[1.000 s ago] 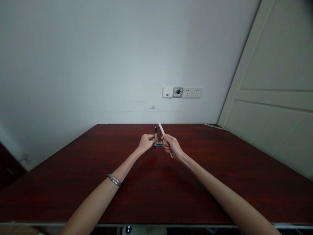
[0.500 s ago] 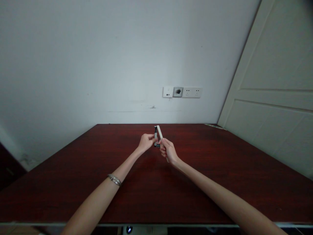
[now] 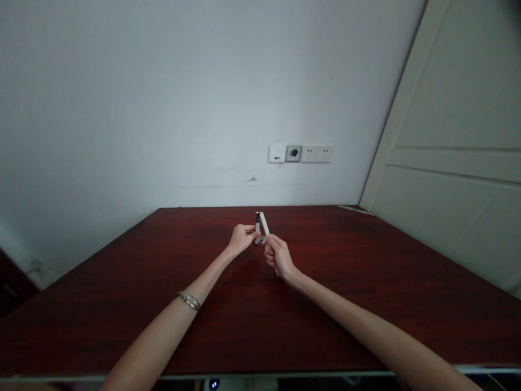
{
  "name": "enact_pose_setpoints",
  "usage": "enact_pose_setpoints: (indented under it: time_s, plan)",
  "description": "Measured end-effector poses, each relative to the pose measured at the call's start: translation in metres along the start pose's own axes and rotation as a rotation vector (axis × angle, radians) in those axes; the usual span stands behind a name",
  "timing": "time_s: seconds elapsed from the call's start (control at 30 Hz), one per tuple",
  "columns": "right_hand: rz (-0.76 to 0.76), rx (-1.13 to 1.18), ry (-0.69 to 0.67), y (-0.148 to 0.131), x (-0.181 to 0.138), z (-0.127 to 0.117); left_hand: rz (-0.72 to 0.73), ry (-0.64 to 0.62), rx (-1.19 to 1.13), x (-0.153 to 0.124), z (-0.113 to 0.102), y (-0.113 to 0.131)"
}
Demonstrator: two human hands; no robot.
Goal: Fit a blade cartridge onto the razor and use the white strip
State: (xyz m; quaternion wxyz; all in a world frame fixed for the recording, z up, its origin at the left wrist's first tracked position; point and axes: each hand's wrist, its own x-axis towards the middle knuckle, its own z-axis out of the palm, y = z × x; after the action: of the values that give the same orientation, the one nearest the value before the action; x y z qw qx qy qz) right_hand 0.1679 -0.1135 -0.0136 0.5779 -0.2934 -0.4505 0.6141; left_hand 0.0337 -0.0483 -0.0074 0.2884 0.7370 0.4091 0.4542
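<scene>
My left hand (image 3: 241,238) is closed in a pinch on a small dark upright stand (image 3: 258,226) that sits on the dark red table (image 3: 163,282) near its far middle. My right hand (image 3: 277,255) is wrapped round a slim white stick (image 3: 264,222), whose upper end leans against the top of the stand. Both arms reach forward over the table. A metal bracelet (image 3: 189,300) is on my left wrist. The base of the stand is hidden behind my fingers.
A white wall stands behind the table, with a row of sockets (image 3: 300,153) above the far edge. A pale door (image 3: 456,141) fills the right side. A thin pale strip (image 3: 352,208) lies at the table's far right corner.
My right hand has moved left and brought the white stick upright against the stand. The stand's base, visible before, is now covered by my fingers. The left hand has stayed put.
</scene>
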Motion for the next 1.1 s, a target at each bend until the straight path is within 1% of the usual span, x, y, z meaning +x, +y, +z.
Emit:
enact_pose_setpoints:
  time_s: [0.1, 0.17, 0.27, 0.33, 0.47, 0.53, 0.7, 0.9, 1.0, 1.1]
  plan:
    - [-0.073, 0.049, 0.026, -0.006, 0.004, 0.003, 0.017, 0.003, 0.028, 0.0, 0.0, 0.0]
    - [-0.072, 0.054, 0.034, -0.007, 0.005, 0.004, 0.027, -0.001, 0.021, 0.0, 0.001, 0.0]
    - [-0.032, 0.016, 0.008, -0.002, 0.002, 0.003, 0.016, -0.021, -0.052, 0.0, 0.001, 0.0]
    - [-0.032, 0.002, -0.006, -0.001, 0.001, 0.003, 0.003, -0.029, -0.096, 0.0, 0.002, 0.0]
    - [-0.086, 0.037, 0.012, -0.01, 0.005, 0.004, 0.007, -0.016, -0.054, -0.001, 0.001, 0.003]
    - [-0.087, 0.037, 0.016, -0.012, 0.005, 0.004, 0.018, -0.025, -0.041, -0.001, 0.001, 0.005]
    - [-0.021, -0.025, -0.004, -0.001, -0.006, 0.001, 0.013, -0.058, -0.107, -0.002, 0.002, 0.007]
    - [-0.11, 0.009, 0.002, 0.0, -0.002, 0.002, 0.016, -0.058, -0.069, -0.003, 0.002, 0.005]
    - [-0.086, -0.002, -0.004, 0.004, -0.002, 0.002, 0.023, -0.05, -0.074, -0.002, 0.002, 0.004]
    - [-0.067, -0.008, 0.001, 0.009, -0.004, 0.001, 0.022, -0.017, -0.087, 0.001, 0.001, 0.002]
